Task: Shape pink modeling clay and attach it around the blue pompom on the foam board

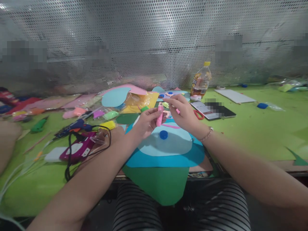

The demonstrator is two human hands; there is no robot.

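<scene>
My left hand (149, 122) pinches a small pink clay piece (159, 116) upright between thumb and fingers; its tip is paler. Close on its right is my right hand (181, 110), fingers stretched toward the piece and partly apart, with no held thing visible. Beneath both hands lies a light-blue paper oval (173, 146) on a larger blue paper shape (156, 161). A dark blue disc (163, 134) and a pink strip rest on the oval. Green paper (158, 186) hangs over the table's front edge.
On the left are a glue gun (72, 128), a purple power strip (78, 149) with cables, and several clay packets. A bottle (201, 80), phone (213, 109) and red-handled scissors (199, 115) sit right of centre. Another person's arm (8, 141) shows at far left.
</scene>
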